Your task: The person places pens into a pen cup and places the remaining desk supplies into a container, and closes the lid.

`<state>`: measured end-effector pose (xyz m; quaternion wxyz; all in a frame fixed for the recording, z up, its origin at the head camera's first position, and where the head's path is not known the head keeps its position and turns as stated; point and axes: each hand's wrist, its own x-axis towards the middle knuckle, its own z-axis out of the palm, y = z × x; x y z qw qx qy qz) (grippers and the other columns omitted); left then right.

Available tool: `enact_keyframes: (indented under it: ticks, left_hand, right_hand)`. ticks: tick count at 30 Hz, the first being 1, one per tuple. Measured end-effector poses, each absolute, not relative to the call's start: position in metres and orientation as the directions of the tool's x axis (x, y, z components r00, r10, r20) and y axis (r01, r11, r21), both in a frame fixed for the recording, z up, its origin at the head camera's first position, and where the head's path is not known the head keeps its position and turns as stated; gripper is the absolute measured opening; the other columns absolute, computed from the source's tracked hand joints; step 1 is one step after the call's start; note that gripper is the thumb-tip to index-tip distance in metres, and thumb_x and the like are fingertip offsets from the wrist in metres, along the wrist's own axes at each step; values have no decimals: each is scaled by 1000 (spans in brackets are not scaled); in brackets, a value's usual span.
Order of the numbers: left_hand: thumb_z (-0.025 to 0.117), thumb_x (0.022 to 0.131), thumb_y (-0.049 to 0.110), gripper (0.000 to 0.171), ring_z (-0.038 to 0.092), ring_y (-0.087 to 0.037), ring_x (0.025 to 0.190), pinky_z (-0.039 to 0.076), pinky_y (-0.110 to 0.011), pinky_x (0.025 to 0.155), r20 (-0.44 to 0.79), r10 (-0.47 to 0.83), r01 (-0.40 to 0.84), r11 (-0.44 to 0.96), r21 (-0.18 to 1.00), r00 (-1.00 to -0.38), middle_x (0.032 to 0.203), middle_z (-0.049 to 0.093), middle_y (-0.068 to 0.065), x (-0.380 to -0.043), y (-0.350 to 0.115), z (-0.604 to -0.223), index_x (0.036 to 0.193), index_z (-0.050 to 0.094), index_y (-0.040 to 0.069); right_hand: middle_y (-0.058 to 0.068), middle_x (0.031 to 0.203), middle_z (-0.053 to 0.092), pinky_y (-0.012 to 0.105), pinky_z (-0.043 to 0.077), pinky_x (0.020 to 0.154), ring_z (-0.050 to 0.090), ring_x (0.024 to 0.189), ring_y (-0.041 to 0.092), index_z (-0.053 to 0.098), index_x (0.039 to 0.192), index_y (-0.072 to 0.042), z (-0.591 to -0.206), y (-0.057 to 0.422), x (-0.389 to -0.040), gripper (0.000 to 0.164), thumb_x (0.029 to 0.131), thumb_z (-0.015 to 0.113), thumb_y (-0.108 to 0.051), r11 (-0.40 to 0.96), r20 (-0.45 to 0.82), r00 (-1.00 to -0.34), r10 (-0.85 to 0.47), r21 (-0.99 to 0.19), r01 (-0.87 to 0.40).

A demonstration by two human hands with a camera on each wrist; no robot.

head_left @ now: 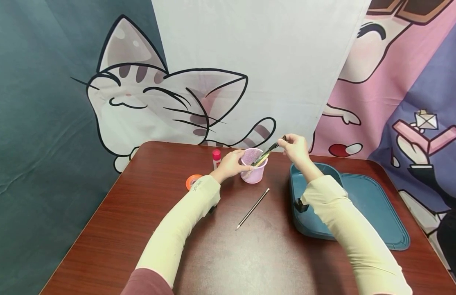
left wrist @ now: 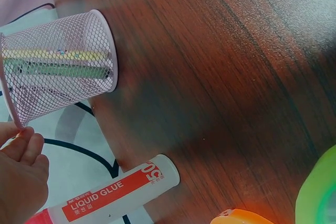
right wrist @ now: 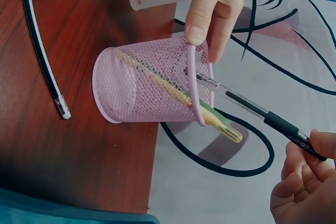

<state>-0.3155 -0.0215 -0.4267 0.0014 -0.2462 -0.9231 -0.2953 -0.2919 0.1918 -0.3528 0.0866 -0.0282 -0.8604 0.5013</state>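
Observation:
A pink mesh pen cup (head_left: 253,174) stands upright near the table's back edge. My left hand (head_left: 231,164) pinches its rim, with the thumb outermost in the right wrist view (right wrist: 215,17). My right hand (head_left: 296,149) holds a gel pen (right wrist: 252,106) by its black end. The pen slants down, its clear end inside the cup mouth. A yellow pen (right wrist: 226,128) and a green one (left wrist: 68,70) lean in the cup, seen through the mesh. In front of the cup, a black and silver pencil (head_left: 253,209) lies on the table.
Left of the cup stands a liquid glue bottle (head_left: 216,157) with a red cap. An orange tape roll (head_left: 193,180) is partly behind my left sleeve, and a green roll (left wrist: 315,198) lies near it. On the right are a blue bin (head_left: 312,231) and its flat lid (head_left: 379,213).

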Motion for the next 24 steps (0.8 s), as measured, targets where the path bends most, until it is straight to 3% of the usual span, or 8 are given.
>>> enact_keyframes:
  ticks: [9, 16, 24]
  left_hand:
    - [71, 71, 38, 63, 50, -17, 110, 41, -32, 93, 116, 438, 417, 692, 589, -891, 121, 53, -3, -315, -21, -426, 125, 50, 12]
    - [70, 71, 40, 65, 49, -17, 112, 40, -33, 94, 116, 443, 425, 704, 569, -889, 124, 52, -4, -314, -21, -425, 126, 49, 12]
    - [70, 72, 39, 66, 49, -19, 112, 41, -33, 94, 118, 450, 432, 700, 569, -885, 125, 51, -6, -314, -22, -425, 127, 47, 11]
  right_hand:
    - [11, 78, 59, 17, 43, 49, 51, 53, 12, 62, 88, 0, -365, 181, -293, 16, 84, 58, -15, 569, 143, -981, 128, -821, -45]
    - [8, 76, 57, 17, 43, 51, 51, 61, 13, 61, 86, 0, -377, 177, -295, 16, 85, 57, -16, 574, 149, -983, 111, -817, -59]
    - [12, 75, 60, 18, 41, 50, 47, 52, 7, 61, 83, 1, -386, 173, -293, 16, 84, 58, -15, 584, 146, -986, 85, -809, -69]
